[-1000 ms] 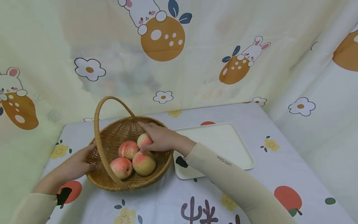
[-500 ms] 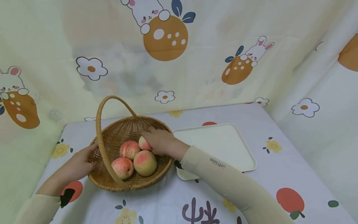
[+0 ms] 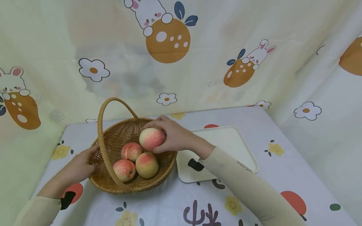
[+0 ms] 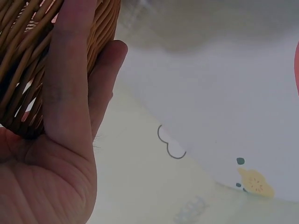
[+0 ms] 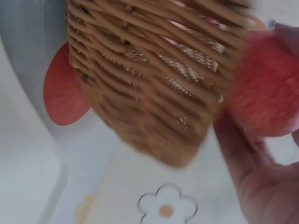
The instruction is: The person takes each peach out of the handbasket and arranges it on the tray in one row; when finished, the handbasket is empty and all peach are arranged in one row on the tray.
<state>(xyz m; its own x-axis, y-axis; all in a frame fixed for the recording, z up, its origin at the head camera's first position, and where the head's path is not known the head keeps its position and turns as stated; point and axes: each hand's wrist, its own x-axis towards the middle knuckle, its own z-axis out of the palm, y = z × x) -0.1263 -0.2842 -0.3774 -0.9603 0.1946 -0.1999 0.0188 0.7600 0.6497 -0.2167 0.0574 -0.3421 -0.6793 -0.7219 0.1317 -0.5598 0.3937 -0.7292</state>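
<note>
A peach [image 3: 152, 138], pale yellow and pink, is held by my right hand [image 3: 177, 135] over the right side of a wicker basket [image 3: 151, 185]. In the right wrist view the same peach [image 5: 266, 84] sits between fingers and thumb, beside the basket's wall. Three more peaches lie inside: a red speckled one [image 3: 131, 151], another red one [image 3: 123, 170] and a yellower one [image 3: 147, 165]. My left hand [image 3: 76, 166] grips the basket's left rim. From the left wrist, the woven wall [image 4: 25, 60] shows behind the hand's fingers [image 4: 67, 88].
A shallow cream tray [image 3: 226, 144] lies right of the basket, partly under my right forearm. The basket's tall arched handle [image 3: 101, 138] rises over its left part. A patterned cloth [image 3: 167, 204] covers the table, and printed curtains [image 3: 203, 78] stand behind.
My right hand has reached round the rear right peach, taken hold of it and raised it off the basket's floor. The left hand and the basket have stayed put.
</note>
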